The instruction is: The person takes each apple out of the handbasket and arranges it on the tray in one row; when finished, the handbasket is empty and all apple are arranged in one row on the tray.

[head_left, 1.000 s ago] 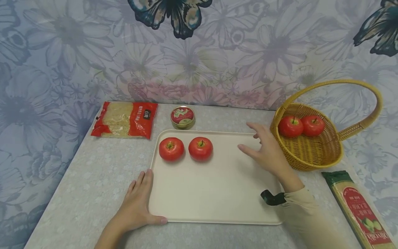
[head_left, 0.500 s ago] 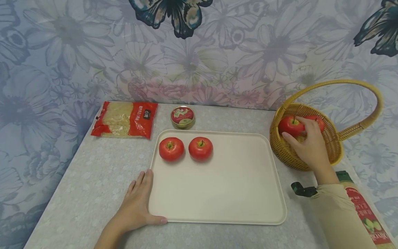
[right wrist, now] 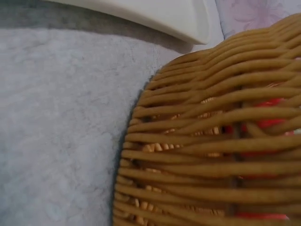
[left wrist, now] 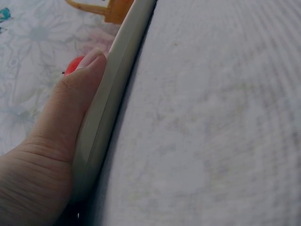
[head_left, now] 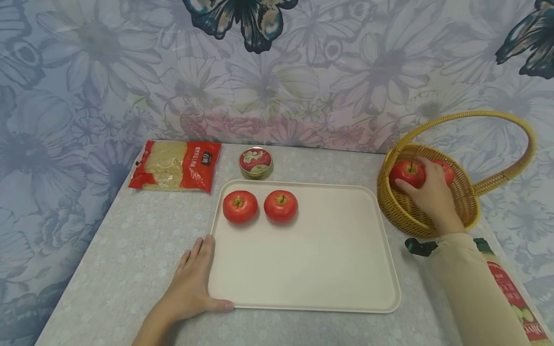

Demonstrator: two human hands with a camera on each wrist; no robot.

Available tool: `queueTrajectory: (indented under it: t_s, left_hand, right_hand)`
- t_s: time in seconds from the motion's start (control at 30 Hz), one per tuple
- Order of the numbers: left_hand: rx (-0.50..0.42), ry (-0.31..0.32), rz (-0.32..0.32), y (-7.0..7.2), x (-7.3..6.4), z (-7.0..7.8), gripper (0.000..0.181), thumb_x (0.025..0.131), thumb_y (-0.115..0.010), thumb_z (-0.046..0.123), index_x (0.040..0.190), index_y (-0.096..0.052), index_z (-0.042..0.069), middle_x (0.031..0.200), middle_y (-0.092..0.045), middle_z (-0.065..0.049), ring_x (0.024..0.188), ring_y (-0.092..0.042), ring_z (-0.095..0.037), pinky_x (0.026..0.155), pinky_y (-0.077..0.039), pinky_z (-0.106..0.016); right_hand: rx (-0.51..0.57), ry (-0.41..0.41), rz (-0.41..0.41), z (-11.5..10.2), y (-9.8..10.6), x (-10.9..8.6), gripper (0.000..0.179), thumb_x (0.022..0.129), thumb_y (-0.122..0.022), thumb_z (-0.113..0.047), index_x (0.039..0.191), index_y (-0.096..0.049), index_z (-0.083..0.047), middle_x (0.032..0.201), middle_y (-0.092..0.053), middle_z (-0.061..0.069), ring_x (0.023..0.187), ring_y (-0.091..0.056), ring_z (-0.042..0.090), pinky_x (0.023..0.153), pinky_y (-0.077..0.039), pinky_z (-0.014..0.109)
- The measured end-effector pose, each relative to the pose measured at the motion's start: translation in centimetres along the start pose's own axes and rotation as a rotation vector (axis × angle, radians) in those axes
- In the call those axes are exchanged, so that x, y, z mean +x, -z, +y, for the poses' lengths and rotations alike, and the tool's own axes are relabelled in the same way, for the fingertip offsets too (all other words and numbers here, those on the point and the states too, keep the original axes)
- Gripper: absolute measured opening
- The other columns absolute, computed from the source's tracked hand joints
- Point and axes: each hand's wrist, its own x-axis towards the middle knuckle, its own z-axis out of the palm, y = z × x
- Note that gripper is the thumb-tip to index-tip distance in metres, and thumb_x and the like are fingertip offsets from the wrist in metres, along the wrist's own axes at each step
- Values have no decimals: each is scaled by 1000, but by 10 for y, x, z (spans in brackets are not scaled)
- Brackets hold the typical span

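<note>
My right hand (head_left: 434, 196) reaches into the yellow wicker basket (head_left: 404, 211) and grips a red apple (head_left: 408, 173), thumb on its near side and fingers on its right. A second apple (head_left: 446, 171) sits behind that hand, partly hidden. In the right wrist view only the woven basket wall (right wrist: 207, 141) shows, with red behind its gaps. My left hand (head_left: 190, 283) rests at the near left corner of the cream tray (head_left: 303, 269), fingers along its side. The left thumb (left wrist: 70, 96) lies against the tray's front rim. Two apples (head_left: 240, 207) (head_left: 281, 206) stand on the tray's far left.
Behind the tray are a red-and-clear food packet (head_left: 175, 166) and a small round tin (head_left: 256, 163). A long green-and-red packet (head_left: 512, 293) lies at the right, partly under my right sleeve. The basket's tall handle (head_left: 472, 115) arches over its opening.
My right hand has moved right from above the tray into the basket and closed round the left apple there. The left hand stays at the tray corner.
</note>
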Motion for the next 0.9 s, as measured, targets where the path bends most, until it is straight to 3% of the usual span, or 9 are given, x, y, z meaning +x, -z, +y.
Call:
queueTrajectory:
  t_s: [0.9]
  left_hand:
    - [13, 17, -9, 0, 1, -1, 157, 46, -80, 81, 160, -1, 8, 167, -8, -19, 154, -2, -41, 121, -5, -59]
  right_hand:
    - [-45, -46, -130, 14, -13, 26, 109, 88, -67, -54, 160, -1, -7, 159, -12, 33, 134, -31, 59, 104, -31, 76]
